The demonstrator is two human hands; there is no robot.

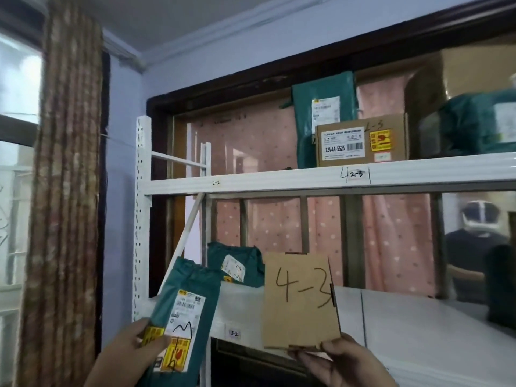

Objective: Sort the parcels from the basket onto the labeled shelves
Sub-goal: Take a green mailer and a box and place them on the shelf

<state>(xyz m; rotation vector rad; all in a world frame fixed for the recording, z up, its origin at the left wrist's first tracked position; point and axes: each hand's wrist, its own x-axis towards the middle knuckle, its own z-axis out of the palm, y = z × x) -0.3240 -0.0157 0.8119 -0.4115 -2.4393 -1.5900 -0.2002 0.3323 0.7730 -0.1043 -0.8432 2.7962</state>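
While both hands grip parcels, white shelf unit (279,181) stands behind them. Green mailer bag (184,303): pinched at lower edge by left hand (131,356), thumb over yellow sticker. Flat cardboard parcel (300,301), marked "4-3": clasped at bottom corner by right hand (346,364), upright, right of mailer.

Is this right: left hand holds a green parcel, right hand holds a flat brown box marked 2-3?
Not quite. In the head view the flat brown box in the right hand is marked 4-3, not 2-3. The 2-3 marking is on the upper shelf edge. The rest stands: the left hand holds a green parcel.
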